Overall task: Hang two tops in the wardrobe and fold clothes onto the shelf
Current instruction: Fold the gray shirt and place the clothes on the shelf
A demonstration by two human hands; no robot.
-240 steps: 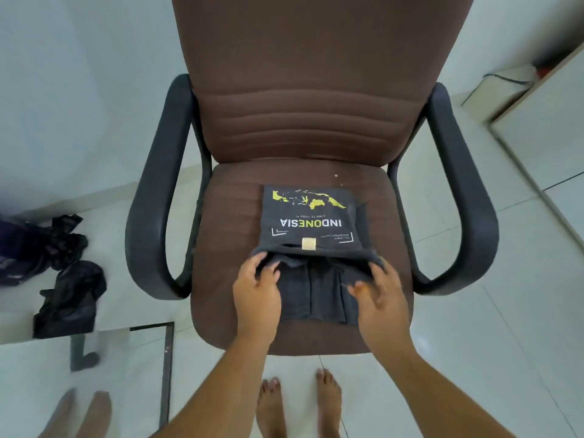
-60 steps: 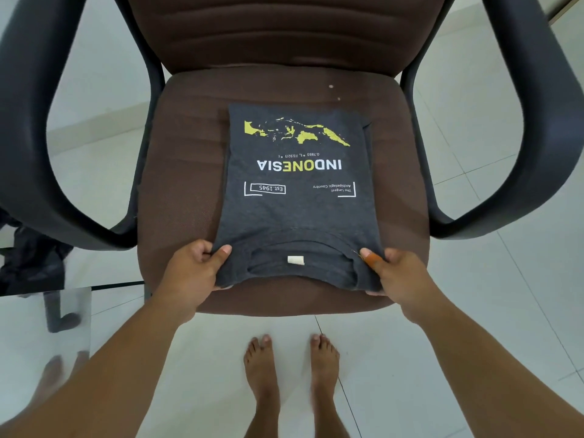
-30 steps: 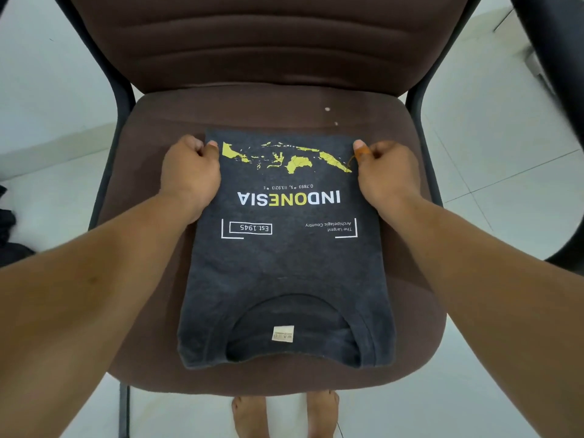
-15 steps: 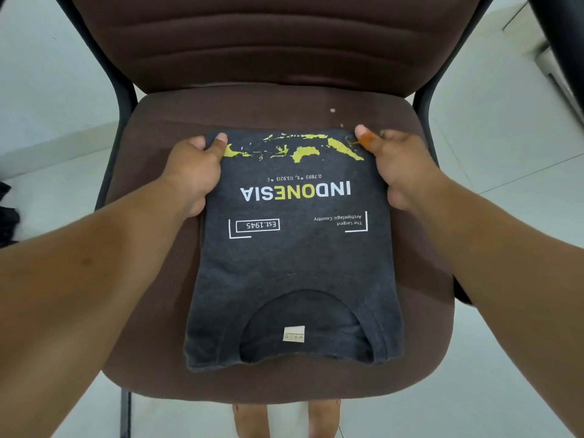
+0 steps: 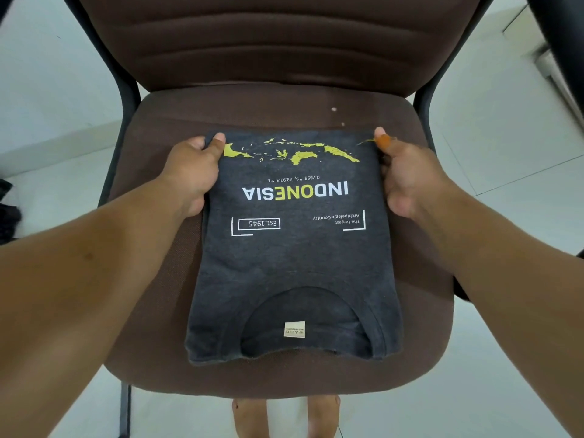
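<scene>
I note my left hand (image 5: pixel 192 172) and right hand (image 5: pixel 407 175) each pinching a far corner of the folded Indonesia T-shirt (image 5: pixel 294 254) on the chair seat (image 5: pixel 151 279), presumably for the next fold.

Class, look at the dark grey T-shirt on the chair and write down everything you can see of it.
The dark grey printed cotton-looking T-shirt lies folded into a flat rectangle on the brown padded chair seat, collar nearest the camera with a small pale neck label showing. Its print, upside down from here, shows a yellow island map, "INDONESIA" in white and yellow, and "Est.1945" in a box. The left hand and right hand each pinch a far corner, thumbs on top.
</scene>
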